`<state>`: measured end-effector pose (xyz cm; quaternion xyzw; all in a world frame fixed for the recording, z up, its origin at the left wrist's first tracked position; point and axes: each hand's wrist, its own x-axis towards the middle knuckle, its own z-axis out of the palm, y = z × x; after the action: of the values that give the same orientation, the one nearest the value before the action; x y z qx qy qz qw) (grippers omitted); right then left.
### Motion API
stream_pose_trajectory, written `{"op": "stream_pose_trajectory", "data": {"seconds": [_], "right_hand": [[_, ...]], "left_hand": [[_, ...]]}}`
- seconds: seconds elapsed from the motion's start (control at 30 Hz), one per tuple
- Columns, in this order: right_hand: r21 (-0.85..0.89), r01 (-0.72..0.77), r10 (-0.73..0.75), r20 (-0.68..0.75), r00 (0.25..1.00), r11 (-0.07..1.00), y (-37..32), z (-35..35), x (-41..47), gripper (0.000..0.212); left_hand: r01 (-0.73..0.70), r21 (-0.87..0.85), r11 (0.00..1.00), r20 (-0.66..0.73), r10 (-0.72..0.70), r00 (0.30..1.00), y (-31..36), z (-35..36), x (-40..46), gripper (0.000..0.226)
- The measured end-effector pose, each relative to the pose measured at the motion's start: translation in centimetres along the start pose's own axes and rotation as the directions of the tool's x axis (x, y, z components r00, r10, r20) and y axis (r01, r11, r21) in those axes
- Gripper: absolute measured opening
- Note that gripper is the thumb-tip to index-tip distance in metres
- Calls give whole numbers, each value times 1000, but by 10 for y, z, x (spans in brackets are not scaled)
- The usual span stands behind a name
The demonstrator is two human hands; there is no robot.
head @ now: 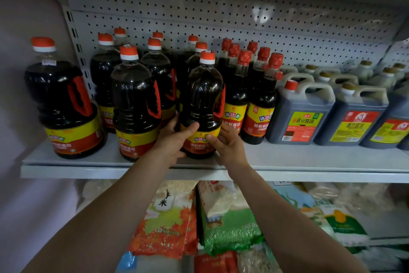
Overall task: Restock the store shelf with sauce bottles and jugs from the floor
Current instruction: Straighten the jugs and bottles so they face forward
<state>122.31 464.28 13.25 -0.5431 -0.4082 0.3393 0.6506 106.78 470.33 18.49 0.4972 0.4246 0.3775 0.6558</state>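
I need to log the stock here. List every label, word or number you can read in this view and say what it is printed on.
"味达美": yellow-and-red label of the dark sauce bottle that the left hand and right hand hold.
"味极鲜酱油": red band of the same label, partly blurred.
"黄豆酱油": green-yellow label of the grey plastic jug with red cap.
"米": white tag on the orange leaf-print rice bag.
Small print, barcodes and the other jug labels: too blurred to read.

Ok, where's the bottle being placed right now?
Front-centre of the shelf, held by left hand and right hand: the bottle, beside the slim bottles.
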Motion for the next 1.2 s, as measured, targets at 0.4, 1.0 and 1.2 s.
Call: {"op": "stream_pose_trajectory", "data": {"seconds": [0.4, 1.0, 1.2], "right_hand": [[-53, 54, -56, -47, 997, 997, -54, -11, 1, 48], [-325, 277, -282, 33, 959, 904, -197, 1, 81, 55], [-458, 275, -266, 85, 960, 845, -218, 17, 125, 58]], "left_hand": [[-226, 183, 957, -35, 237, 971, 23, 5, -14, 72], [-383, 372, 846, -8, 415, 910, 144, 32, 8, 57], [-329, 440, 836, -64, 395, 917, 173, 47, 34, 64]]}}
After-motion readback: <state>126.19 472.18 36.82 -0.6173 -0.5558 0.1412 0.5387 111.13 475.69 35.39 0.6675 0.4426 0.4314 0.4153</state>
